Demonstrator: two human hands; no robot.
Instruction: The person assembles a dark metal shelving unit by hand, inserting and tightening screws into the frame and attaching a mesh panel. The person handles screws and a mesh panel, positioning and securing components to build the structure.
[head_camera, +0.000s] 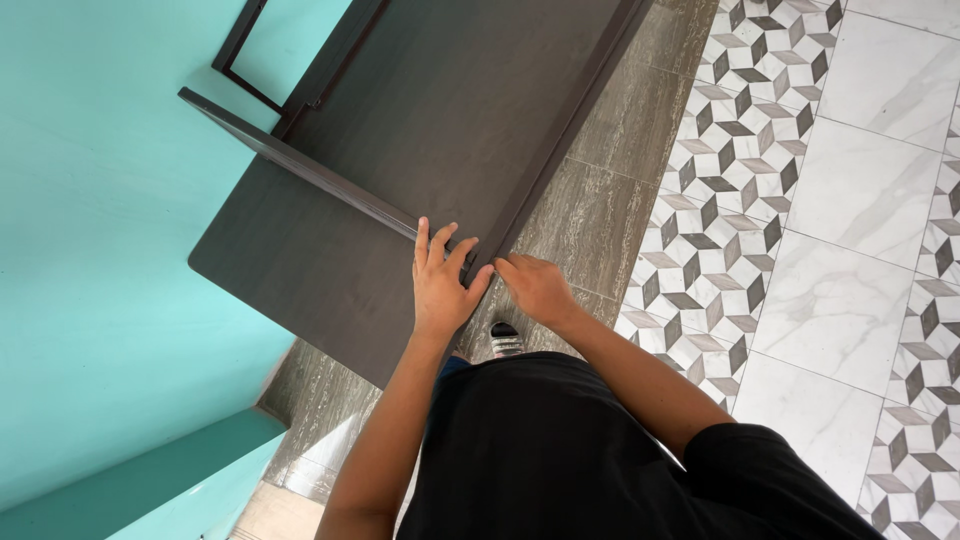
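Right now both of my hands sit at the near corner of a dark brown wooden panel, a piece of flat furniture standing on edge below me. Its long axis runs away from me, from the corner at my fingers up toward the top of the view, where it is cut off. A second dark board meets it at that corner and spreads out to my left, toward the turquoise wall. My left hand lies flat on the joint, fingers spread and pointing away from me, gripping nothing. My right hand presses against the panel's near end, fingers curled; I cannot tell whether they close round the edge, since they are hidden behind it. My black shirt covers most of my legs, so only one shoe peeks out. Underfoot is grey stone-look floor, with patterned cube tiles and white marble slabs to my right
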